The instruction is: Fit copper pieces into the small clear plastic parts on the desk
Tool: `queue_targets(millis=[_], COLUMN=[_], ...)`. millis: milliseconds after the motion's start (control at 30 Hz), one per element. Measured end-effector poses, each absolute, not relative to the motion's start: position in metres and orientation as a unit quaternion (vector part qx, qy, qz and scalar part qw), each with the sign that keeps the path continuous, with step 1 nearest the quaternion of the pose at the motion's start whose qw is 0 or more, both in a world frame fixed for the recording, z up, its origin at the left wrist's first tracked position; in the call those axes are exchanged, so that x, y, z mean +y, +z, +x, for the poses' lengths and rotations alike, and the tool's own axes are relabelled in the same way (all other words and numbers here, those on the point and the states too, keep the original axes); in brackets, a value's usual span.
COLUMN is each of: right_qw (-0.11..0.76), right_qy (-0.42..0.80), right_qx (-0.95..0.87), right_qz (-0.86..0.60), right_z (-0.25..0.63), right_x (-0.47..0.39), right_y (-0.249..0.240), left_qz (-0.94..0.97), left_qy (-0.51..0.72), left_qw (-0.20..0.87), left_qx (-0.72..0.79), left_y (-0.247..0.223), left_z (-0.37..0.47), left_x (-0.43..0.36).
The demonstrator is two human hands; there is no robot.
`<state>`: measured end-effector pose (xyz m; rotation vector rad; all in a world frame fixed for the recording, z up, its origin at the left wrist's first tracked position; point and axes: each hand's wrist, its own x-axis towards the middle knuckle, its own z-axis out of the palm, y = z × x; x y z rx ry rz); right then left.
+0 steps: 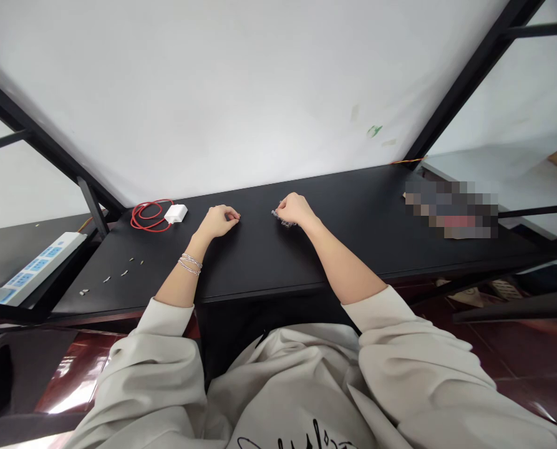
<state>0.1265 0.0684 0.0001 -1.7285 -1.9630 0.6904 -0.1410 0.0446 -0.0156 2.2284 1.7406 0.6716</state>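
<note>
My left hand [221, 221] hovers over the black desk [259, 255], thumb and fingers pinched together at their tips. Whatever it holds, if anything, is too small to make out. Several silvery bracelets [191, 263] circle that wrist. Across a short gap, my right hand [297, 209] has its fingers closed on a small shiny grey, beaded-looking thing [285, 221]. Part of this thing sticks out below the fingers and to their left; its exact kind does not show, and the rest is hidden by the hand.
Left of my left hand lie a white charger [176, 213] and a red cable [140, 215]. Several tiny pale pieces [124, 272] are scattered at the desk's left. A white power strip [44, 262] is beyond the left frame. At right lies a blurred-out item [451, 209].
</note>
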Motion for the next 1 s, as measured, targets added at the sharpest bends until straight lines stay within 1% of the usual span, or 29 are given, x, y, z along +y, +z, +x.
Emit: queue_targets(millis=[233, 567, 833, 1000], right_qw=[0.207, 0.201, 0.207, 0.217], right_qy=[0.263, 0.254, 0.260, 0.252], right_qx=[-0.717, -0.718, -0.713, -0.714], right_qz=[-0.611, -0.616, -0.617, -0.616], right_z=[0.126, 0.124, 0.124, 0.122], right_x=[0.066, 0.065, 0.065, 0.064], right_y=[0.002, 0.002, 0.002, 0.002], left_qz=[0.757, 0.745, 0.757, 0.745], left_qy=[0.231, 0.221, 0.227, 0.232], left_qw=[0.107, 0.049, 0.068, 0.061], left_qx=[0.602, 0.628, 0.609, 0.623], left_y=[-0.011, -0.013, -0.014, -0.013], left_z=[-0.136, -0.125, -0.126, -0.124], left_x=[0.040, 0.039, 0.038, 0.038])
